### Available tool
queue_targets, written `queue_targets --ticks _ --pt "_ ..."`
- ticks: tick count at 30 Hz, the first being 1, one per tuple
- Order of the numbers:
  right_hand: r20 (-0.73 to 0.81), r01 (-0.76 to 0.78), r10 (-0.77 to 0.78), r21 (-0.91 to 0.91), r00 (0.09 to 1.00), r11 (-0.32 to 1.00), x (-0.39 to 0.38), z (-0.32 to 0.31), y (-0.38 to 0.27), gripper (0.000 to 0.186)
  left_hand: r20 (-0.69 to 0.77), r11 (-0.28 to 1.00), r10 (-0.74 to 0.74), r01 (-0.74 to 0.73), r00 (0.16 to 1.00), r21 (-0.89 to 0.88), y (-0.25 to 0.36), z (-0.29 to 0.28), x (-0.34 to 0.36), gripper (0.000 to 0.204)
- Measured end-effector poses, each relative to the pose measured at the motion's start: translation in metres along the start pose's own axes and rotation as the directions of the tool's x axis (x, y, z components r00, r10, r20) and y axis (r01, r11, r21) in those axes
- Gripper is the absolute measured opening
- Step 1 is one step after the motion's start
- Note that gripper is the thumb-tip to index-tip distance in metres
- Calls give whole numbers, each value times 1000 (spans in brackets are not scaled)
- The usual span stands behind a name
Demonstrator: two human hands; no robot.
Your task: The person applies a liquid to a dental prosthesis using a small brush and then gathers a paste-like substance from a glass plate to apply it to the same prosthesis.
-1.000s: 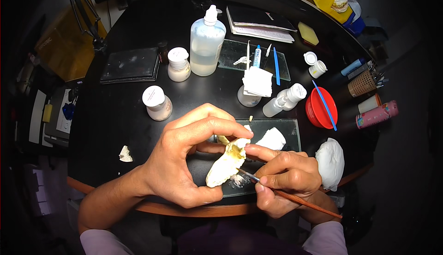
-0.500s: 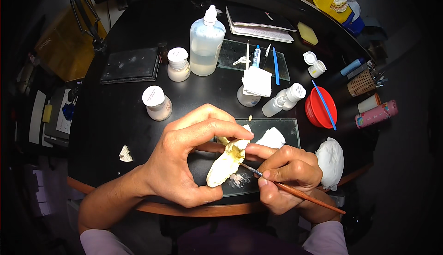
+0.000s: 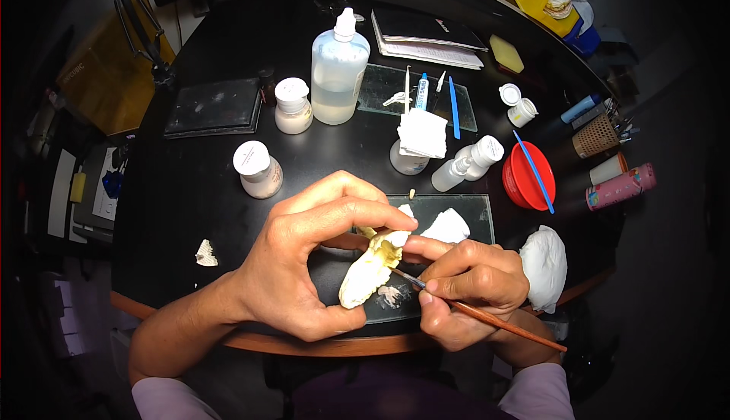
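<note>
My left hand (image 3: 304, 245) grips a cream-coloured dental plaster cast (image 3: 366, 277) between its thumb and fingers, above a glass slab (image 3: 475, 230). A yellowish patch shows on the side of the cast that faces right. Pinched in my right hand (image 3: 475, 287) is a fine brush (image 3: 487, 316) with a reddish-brown wooden handle. Its tip meets, or nearly meets, the cast's right edge. The right hand's outstretched finger lies close against the cast. On the slab below are a smear of pinkish material (image 3: 391, 295) and a folded white tissue (image 3: 447, 226).
Beyond the hands stand a large squeeze bottle (image 3: 339, 78), white-lidded jars (image 3: 258, 171), small bottles (image 3: 456, 173) and a jar topped with tissue (image 3: 423, 134). A red bowl (image 3: 525, 180) with a blue spatula lies right, near a crumpled white tissue (image 3: 544, 268). A small textured piece (image 3: 205, 253) rests left.
The brush and my right hand have shifted very slightly left along the cast's edge. My left hand keeps its hold, with the cast turned a little.
</note>
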State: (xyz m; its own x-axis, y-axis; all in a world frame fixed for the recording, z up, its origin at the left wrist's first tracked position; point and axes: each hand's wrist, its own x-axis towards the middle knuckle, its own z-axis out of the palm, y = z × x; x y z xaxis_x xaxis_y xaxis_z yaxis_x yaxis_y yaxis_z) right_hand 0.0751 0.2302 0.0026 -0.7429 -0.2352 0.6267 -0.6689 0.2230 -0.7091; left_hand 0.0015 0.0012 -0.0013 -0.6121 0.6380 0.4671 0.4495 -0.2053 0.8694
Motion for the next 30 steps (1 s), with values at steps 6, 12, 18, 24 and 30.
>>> queue_targets --ticks 6,12,18,24,30 --pt "3 -1 1 3 1000 1000 -1 0 0 11 0 1000 3 -3 1000 1 0 0 0 67" --pt "3 13 -13 -11 1000 1000 -1 0 1 12 1 1000 2 -2 1000 3 1 0 1 67" --pt "1 11 -11 -4 1000 1000 -1 -1 0 12 0 1000 7 -7 1000 -3 1 0 1 67" --pt "50 -5 5 -2 999 1000 1 -4 -3 14 1 1000 2 -2 1000 3 2 0 1 67" --pt "48 0 0 -13 999 1000 0 -2 -2 13 1 1000 1 -1 1000 -2 2 1 1 67"
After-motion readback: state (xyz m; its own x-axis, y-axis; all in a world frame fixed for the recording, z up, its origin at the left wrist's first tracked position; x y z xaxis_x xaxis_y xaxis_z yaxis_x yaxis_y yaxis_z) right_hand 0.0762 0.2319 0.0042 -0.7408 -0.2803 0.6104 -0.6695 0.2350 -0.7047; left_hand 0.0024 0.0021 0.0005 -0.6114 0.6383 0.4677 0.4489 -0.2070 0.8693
